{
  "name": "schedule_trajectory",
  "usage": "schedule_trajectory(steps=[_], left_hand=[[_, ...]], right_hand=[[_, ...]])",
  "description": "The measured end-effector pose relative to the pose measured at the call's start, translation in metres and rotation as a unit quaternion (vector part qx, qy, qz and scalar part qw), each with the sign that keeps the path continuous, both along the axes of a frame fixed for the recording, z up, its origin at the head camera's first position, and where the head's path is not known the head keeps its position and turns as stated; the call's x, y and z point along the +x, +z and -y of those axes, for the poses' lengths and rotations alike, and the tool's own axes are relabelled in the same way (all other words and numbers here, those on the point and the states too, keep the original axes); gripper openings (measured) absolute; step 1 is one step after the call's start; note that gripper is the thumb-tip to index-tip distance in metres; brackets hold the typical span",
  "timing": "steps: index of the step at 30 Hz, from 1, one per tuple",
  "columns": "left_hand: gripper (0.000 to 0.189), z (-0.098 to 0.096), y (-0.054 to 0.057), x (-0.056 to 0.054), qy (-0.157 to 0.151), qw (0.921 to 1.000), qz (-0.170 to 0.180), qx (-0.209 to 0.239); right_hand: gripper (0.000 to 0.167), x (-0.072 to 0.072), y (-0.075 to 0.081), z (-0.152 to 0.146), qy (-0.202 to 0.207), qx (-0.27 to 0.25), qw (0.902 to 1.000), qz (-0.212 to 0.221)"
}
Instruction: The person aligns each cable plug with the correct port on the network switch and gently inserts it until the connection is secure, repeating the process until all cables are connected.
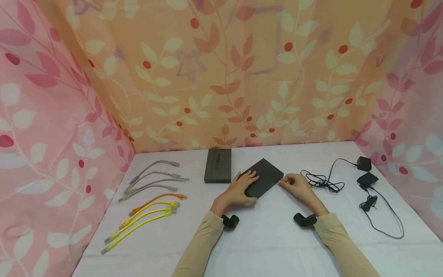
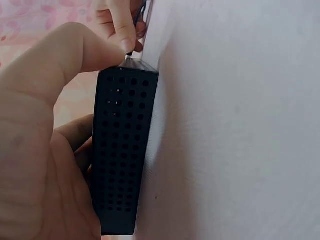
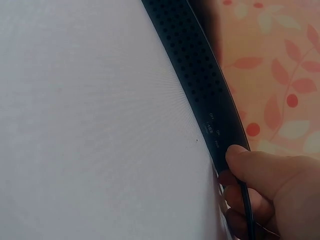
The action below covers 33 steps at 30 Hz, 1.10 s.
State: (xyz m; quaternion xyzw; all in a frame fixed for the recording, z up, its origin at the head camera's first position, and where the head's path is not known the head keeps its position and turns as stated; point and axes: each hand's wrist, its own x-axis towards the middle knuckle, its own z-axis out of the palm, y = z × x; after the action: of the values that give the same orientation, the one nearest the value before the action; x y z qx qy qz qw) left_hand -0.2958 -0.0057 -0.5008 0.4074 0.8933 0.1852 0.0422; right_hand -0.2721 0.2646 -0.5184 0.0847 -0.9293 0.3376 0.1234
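A person's left hand (image 1: 241,189) is holding the black box (image 1: 264,177), which is lying flat on the white table (image 1: 263,246) a little right of the frame's centre, turned cornerwise. The fingers are spreading across its top while the thumb is bracing at its near corner; the left-wrist view is showing the perforated side facing the palm. At the box's right corner, the right hand (image 1: 298,187) is pinching the end of a dark cord (image 3: 247,210) between thumb and fingers, close against the side bearing small printed labels. Whether the cord's tip is sitting inside the box, I cannot tell.

Just beside the left hand, at upper centre, a second box (image 1: 218,167) is standing apart from the first. In the left part of the frame, grey cables (image 1: 173,164) are lying above an orange cable (image 1: 169,195), and yellow cables (image 1: 166,213) are stretching below it. Toward the right edge, a coiled lead (image 1: 320,181) is running up to an upper adapter (image 1: 364,164); below that, a lower adapter (image 1: 367,180) is resting with its wire looping toward the lower right.
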Motion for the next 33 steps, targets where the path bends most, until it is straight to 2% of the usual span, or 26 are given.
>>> schedule_trajectory(steps=[7,17,22,31,33], left_hand=[[0.081,0.001,0.003,0.000,-0.001,1.0000,0.005,0.008],[0.081,0.005,0.004,0.000,-0.007,0.9998,0.014,0.014],[0.083,0.008,0.004,-0.001,-0.017,0.9998,0.014,0.002],[0.090,0.012,0.006,-0.005,-0.035,0.9981,0.050,-0.002],[0.090,0.012,0.007,-0.005,-0.039,0.9968,0.069,0.011]], right_hand=[[0.019,-0.003,0.002,0.003,-0.003,0.018,0.9997,-0.019],[0.019,-0.003,0.001,0.003,-0.012,0.001,0.9999,-0.004],[0.019,-0.002,-0.001,0.004,-0.010,-0.001,0.9999,-0.003],[0.016,0.001,0.000,0.005,-0.004,-0.003,0.9998,-0.018],[0.015,0.001,0.001,0.004,-0.009,-0.007,0.9996,-0.026]])
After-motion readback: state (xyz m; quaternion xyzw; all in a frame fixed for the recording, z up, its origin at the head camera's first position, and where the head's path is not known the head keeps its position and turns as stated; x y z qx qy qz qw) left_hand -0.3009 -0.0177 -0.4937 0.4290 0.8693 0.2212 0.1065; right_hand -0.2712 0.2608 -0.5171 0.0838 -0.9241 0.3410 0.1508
